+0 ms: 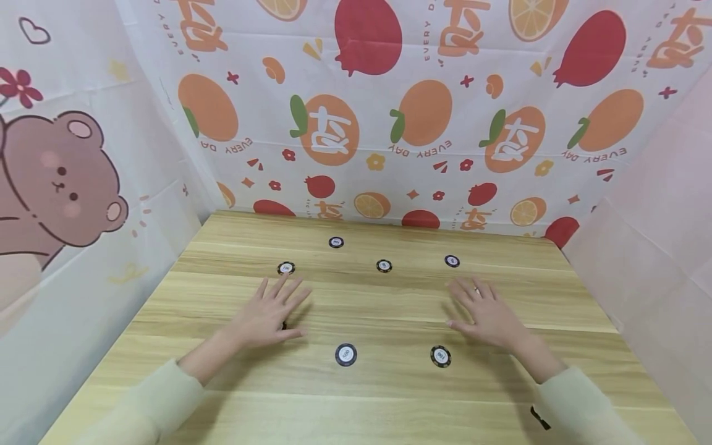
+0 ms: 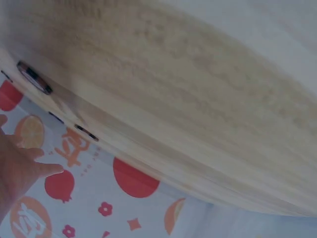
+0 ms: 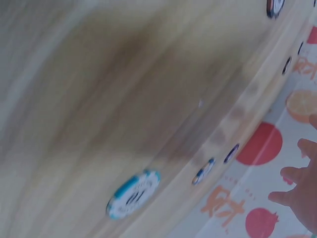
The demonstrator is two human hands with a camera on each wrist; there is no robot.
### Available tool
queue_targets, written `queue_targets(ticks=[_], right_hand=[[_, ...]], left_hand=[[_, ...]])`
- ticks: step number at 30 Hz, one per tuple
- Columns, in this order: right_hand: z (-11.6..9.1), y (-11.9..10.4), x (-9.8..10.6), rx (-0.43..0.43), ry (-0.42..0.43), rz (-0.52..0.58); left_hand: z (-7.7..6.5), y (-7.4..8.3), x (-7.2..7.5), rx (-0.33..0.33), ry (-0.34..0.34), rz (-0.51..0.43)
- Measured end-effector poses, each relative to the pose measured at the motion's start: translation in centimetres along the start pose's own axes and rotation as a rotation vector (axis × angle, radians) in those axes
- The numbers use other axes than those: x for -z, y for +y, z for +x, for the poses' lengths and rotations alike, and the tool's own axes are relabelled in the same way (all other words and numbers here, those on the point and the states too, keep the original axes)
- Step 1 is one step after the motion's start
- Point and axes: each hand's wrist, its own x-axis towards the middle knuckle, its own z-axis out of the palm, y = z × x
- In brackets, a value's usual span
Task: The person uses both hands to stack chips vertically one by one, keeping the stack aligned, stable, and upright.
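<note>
My left hand hovers over the left of the table with fingers spread, holding nothing. Just beyond its fingertips lies a black-rimmed poker chip; a sliver of a dark thing shows beneath the hand. My right hand is also raised over the wood, fingers apart, nothing in it. Past its fingers is a dark blue poker chip, and nearer me a black and yellow one. A dark 500 chip lies between the hands. In the right wrist view, a teal-edged chip lies flat.
Two more chips, a black and yellow one and a dark blue one, lie toward the back of the wooden table. By the right sleeve a black piece is partly covered. Printed cloths hang behind and at both sides.
</note>
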Motion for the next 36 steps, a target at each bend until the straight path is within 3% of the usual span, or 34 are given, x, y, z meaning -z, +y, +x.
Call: queue_targets(ticks=[9, 18, 26, 36], right_hand=[[0.7, -2.8, -0.9, 0.093, -0.036, 0.017], [1.1, -5.4, -1.4, 0.146, -0.088, 0.033], [2.0, -7.8, -1.7, 0.223, -0.147, 0.058], [2.6, -10.8, -2.5, 0.358, -0.167, 0.059]], left_hand=[[0.4, 2.1, -0.1, -0.081, -0.024, -0.005], [0.9, 3.7, -0.5, -0.175, -0.091, 0.003], [1.3, 4.9, -0.6, -0.238, -0.083, 0.001], [1.3, 5.5, -0.7, -0.366, -0.078, 0.032]])
